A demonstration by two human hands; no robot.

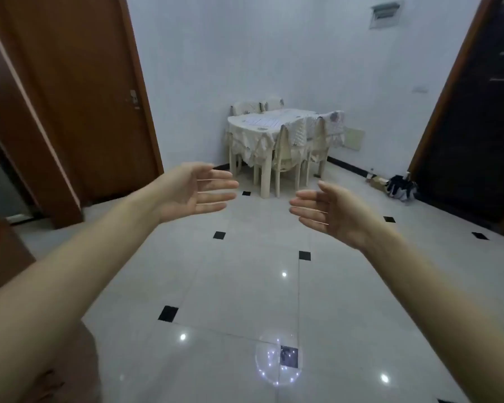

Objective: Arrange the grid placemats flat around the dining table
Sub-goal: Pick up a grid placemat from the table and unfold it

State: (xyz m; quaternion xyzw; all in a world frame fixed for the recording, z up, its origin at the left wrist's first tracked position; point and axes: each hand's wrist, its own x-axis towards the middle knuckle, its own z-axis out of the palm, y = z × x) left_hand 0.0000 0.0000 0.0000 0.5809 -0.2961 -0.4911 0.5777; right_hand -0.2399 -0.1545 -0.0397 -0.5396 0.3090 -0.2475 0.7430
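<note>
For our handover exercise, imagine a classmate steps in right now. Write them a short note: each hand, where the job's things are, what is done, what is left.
Left hand: open, fingers straight, holding nothing.
Right hand: open, holding nothing.
Both are raised in front of you, palms facing each other, no grip on anything.
The dining table stands across the tiled floor in the far corner, under a tablecloth, with chairs around it.
A striped or gridded patch shows on top; too far to tell if it is a placemat.
Done: nothing certain. Left: walk over, lay the mats flat.
</note>
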